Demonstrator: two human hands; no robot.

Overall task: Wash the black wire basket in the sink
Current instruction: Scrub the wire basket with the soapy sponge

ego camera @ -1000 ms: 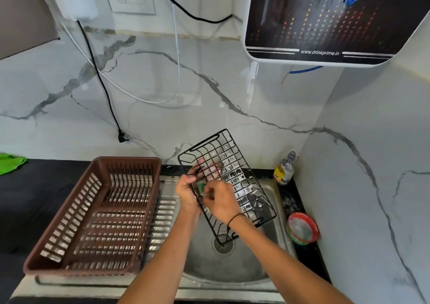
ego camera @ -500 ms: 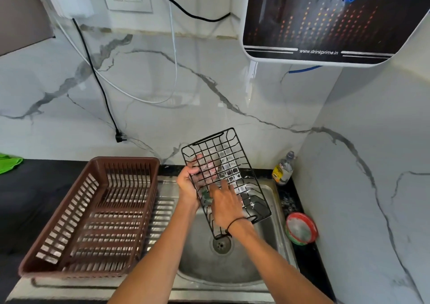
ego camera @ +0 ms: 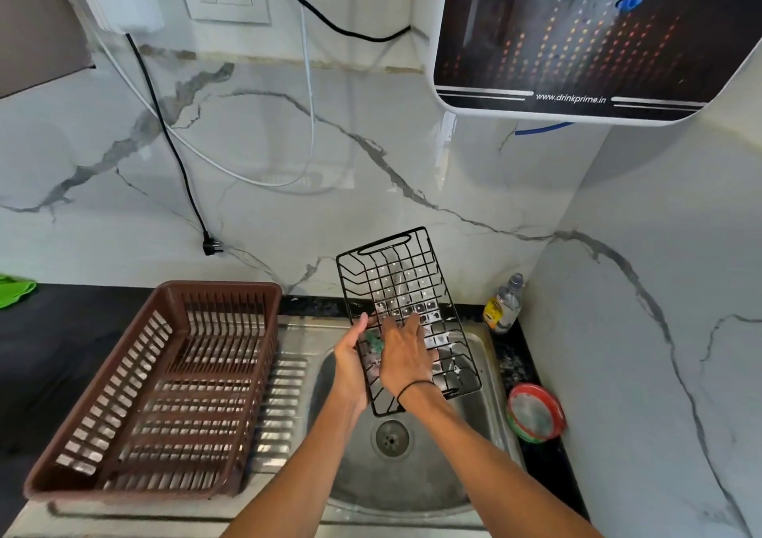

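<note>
left hand (ego camera: 350, 356) gripped basket (ego camera: 402, 290) edge, tilted over sink (ego camera: 482, 348) | right hand (ego camera: 406, 358) pressed green scrubber (ego camera: 375, 340) on wires, fingers curled round it

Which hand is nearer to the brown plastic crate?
Left. The left hand grips the black wire basket on its edge facing the brown plastic crate; the right hand lies on the basket's mesh, farther away.

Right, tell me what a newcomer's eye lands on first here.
First the black wire basket, held tilted over the steel sink, with soap film filling some of its squares. The left hand grips its left edge while the right hand presses a green scrubber against the mesh. Next, the big brown plastic crate on the drainboard to the left.
</note>
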